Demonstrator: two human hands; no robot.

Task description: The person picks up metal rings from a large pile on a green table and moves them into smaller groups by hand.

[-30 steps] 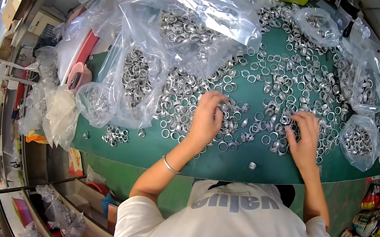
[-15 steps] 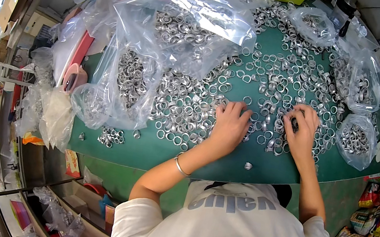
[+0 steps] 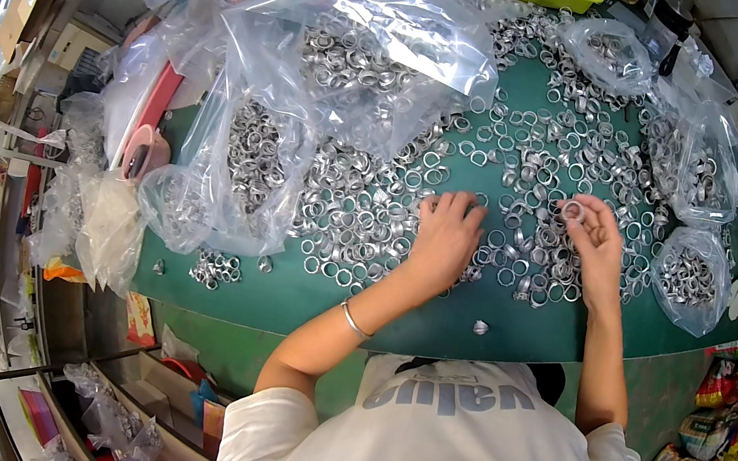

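pinching one metal ring (image 3: 574,210) in r hand (image 3: 596,239), raised off the pile for a look. l hand (image 3: 447,234) resting flat, released, on loose rings (image 3: 361,219) on green counter (image 3: 433,316), holding nothing.

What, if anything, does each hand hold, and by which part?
The right hand holds one small metal ring by its rim, pinched in the fingertips above the pile. The left hand lies flat on the loose rings, gripping nothing visible.

Right hand (image 3: 596,239) pinches a metal ring (image 3: 574,210); left hand (image 3: 445,234) rests on rings.
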